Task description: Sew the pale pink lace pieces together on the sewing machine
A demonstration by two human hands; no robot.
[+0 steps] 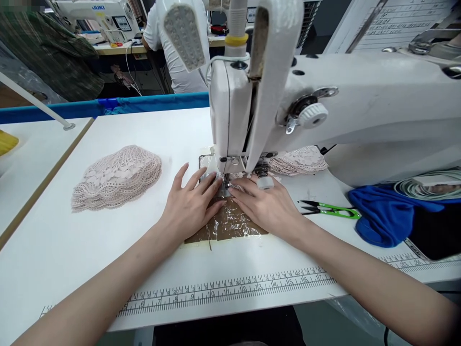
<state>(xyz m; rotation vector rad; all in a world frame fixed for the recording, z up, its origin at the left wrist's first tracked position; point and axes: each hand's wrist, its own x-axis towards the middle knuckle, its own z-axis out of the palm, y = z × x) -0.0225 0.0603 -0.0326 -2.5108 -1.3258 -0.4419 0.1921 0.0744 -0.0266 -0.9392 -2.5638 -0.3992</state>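
My left hand point(192, 202) lies palm down left of the needle of a white sewing machine point(234, 110), its fingers spread. Opposite it, my right hand point(266, 204) rests flat with fingers stretched toward the presser foot point(226, 182). A bit of pale pink lace shows between my fingertips at the foot; most of it is hidden by my hands and the machine head. Below both hands is a brown sheet point(234, 223) covered in shiny clear tape. One pile of scalloped lace pieces point(117, 178) sits to the left, another lace pile point(300, 161) behind the machine head.
Green-handled thread snips point(334, 210) lie right of my right hand. Farther right are a blue cloth point(385, 216), a dark phone-like device point(435, 235) and a coil of pale tape point(428, 185). A printed ruler point(212, 293) runs along the front edge. Other people work beyond the table.
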